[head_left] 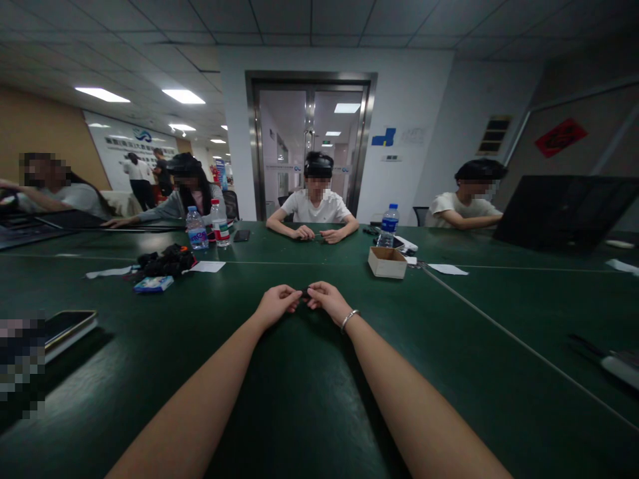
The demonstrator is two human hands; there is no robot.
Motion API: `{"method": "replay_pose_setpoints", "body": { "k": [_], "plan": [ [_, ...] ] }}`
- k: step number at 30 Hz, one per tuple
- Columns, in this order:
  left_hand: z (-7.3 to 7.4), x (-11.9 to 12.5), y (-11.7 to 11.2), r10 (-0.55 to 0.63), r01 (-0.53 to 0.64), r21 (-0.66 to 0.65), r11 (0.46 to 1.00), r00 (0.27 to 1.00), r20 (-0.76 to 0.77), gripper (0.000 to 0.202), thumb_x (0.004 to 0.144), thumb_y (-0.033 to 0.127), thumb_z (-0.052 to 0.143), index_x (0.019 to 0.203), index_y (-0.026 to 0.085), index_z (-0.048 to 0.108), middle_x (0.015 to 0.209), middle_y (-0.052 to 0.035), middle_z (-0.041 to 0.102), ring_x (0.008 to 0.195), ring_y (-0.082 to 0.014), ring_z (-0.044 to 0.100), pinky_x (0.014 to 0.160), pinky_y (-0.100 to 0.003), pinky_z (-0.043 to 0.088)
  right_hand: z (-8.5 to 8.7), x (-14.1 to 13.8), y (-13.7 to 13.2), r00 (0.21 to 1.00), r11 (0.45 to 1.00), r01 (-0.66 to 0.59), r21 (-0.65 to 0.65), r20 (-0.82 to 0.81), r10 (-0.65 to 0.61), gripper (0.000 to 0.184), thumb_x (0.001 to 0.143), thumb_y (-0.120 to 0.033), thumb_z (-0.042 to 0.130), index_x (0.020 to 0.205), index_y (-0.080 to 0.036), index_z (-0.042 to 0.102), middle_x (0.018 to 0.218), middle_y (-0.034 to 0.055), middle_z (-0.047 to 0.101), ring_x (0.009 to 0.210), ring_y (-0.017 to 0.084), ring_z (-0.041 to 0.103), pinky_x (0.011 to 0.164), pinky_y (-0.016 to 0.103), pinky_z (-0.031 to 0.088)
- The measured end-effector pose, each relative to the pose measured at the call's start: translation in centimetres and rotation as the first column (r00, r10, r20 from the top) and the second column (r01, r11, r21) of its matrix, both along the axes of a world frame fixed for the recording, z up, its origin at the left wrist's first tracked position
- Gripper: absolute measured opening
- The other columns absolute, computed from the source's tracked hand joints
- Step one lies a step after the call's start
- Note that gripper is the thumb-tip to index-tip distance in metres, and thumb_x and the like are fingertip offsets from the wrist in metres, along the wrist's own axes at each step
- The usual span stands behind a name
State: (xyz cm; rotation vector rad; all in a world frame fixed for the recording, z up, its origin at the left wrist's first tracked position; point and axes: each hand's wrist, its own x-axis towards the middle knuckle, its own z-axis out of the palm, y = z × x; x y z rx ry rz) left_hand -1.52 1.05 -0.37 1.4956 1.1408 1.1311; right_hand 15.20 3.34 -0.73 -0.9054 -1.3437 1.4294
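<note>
Both my forearms stretch out over a dark green table. My left hand and my right hand meet at the middle, fingers pinched together on a small dark object between them. What the object is I cannot make out. A thin silver bracelet circles my right wrist. Both hands rest low, at or just above the tabletop.
A small open cardboard box stands beyond my hands, with water bottles behind it. A black bundle and papers lie to the left, a phone at near left, a laptop at right. Several people sit around the table.
</note>
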Motion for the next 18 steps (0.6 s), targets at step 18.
{"method": "replay_pose_setpoints", "body": {
  "k": [18],
  "plan": [
    [0.27, 0.2, -0.24, 0.008, -0.009, 0.009, 1.0, 1.0, 0.024, 0.039, 0.06, 0.041, 0.072, 0.08, 0.011, 0.058, 0.067, -0.0046, 0.061, 0.061, -0.0128, 0.058, 0.055, -0.024, 0.05, 0.09, -0.02, -0.11, 1.0, 1.0, 0.0, -0.004, 0.001, 0.0, 0.016, 0.074, -0.018, 0.064, 0.081, -0.012, 0.052, 0.055, -0.0009, 0.059, 0.046, 0.007, 0.056, 0.046, 0.015, 0.047]
  ]
}}
